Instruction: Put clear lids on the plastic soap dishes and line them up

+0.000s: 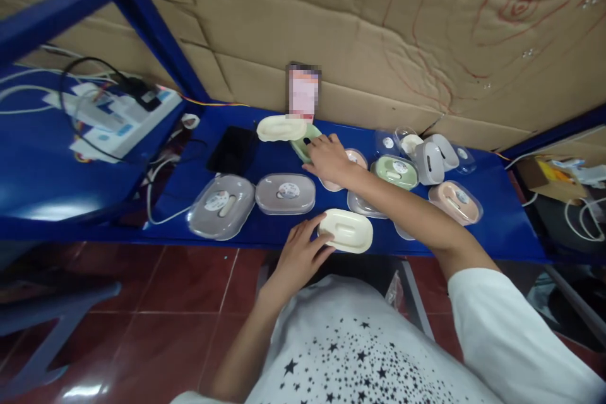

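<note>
My left hand [303,252] grips the left end of a cream oval lid [349,231] at the table's front edge, thumb and fingers around its rim. My right hand [329,158] reaches to the back, its bent fingers over a light green container [298,150]. A small dark spot shows by the fingertips; what they pinch, if anything, is hidden. A second cream oval piece [280,129] lies against the green container's back left. A peach box [356,158] is partly covered by my right wrist. Two lidded grey boxes, a wider one [222,207] and an oval one [285,194], stand to the left.
A phone [303,91] leans on the cardboard wall [360,31]. A black flat object [231,149] lies on the blue table [246,227]. At right stand a green box [395,172], grey cups [430,163] and a peach box [455,202]. Power strips and cables [137,117] are at far left.
</note>
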The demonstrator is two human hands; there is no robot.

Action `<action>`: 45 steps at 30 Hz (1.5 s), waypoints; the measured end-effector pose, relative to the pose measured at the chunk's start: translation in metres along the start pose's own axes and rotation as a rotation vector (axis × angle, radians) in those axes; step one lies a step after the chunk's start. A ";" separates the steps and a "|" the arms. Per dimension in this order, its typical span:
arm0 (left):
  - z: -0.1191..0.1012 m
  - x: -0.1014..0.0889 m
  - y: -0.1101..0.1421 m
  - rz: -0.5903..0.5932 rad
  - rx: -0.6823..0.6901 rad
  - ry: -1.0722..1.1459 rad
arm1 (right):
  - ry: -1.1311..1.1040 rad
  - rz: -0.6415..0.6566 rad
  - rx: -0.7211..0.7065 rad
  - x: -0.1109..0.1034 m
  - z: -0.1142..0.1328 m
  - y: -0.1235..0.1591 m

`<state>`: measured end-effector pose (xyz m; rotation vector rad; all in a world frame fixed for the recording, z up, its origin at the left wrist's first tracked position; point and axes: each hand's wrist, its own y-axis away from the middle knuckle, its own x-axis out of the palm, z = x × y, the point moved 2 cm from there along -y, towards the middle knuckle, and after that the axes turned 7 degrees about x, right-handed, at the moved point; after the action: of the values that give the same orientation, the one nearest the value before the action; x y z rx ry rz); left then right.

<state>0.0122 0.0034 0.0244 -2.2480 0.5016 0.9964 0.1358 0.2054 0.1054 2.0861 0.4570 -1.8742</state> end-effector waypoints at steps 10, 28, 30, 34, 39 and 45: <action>0.005 0.001 0.006 -0.031 -0.006 0.028 | 0.112 0.098 -0.110 -0.040 -0.025 -0.010; 0.014 0.001 0.006 0.014 -0.092 0.098 | -0.261 -0.092 -0.061 0.015 -0.015 0.288; 0.013 -0.003 0.002 0.090 -0.048 0.062 | -0.250 -0.095 -0.043 0.030 -0.015 0.282; 0.009 -0.009 -0.002 0.157 -0.018 0.012 | -0.291 -0.095 -0.097 0.041 -0.018 0.268; 0.009 -0.011 -0.001 0.112 -0.037 0.070 | -0.243 -0.133 -0.179 0.047 -0.018 0.265; 0.015 -0.009 0.003 0.083 -0.060 0.156 | -0.270 -0.184 -0.209 0.056 -0.016 0.264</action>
<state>-0.0032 0.0122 0.0223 -2.3878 0.6453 0.8914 0.2678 -0.0250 0.0540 1.6764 0.7613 -2.0712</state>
